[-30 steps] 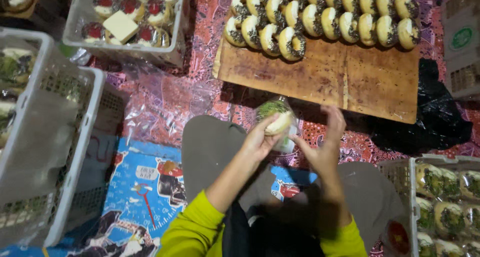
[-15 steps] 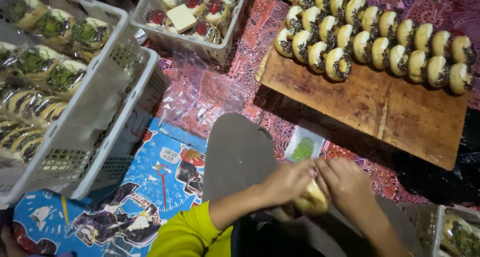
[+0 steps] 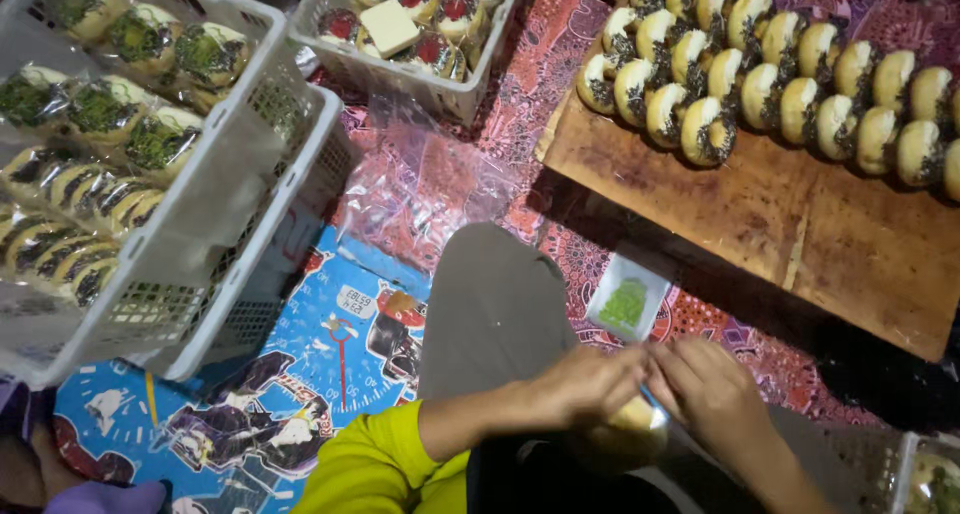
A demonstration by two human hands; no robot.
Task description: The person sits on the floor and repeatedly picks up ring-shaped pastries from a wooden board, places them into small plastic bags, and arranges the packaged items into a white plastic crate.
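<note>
- Two hands, left hand (image 3: 585,384) and right hand (image 3: 710,394), now meet low over the lap; one second ago they worked higher, near the board (image 3: 800,234).
- Bun (image 3: 630,429): then held up in plain view with a green top, it now sits under both hands, only a pale edge showing.
- Fingers: both sets are pinched together at one point above the bun, apparently on clear wrap. Judgement: the wrap is being closed, so this piece is near finished.
- View change: the camera has swung left, bringing the white crate (image 3: 200,214) of wrapped buns into fuller view.
- Small tray (image 3: 628,299) with a green patch lies on the patterned cloth (image 3: 470,174), just above the hands.
- Hidden: the bun's top and the wrap's edges cannot be made out; the grip is blurred.
- Cut off: the row of dark-filled buns (image 3: 760,84) runs past the right edge; the basket (image 3: 420,74) of red-topped buns is clipped at the top.
</note>
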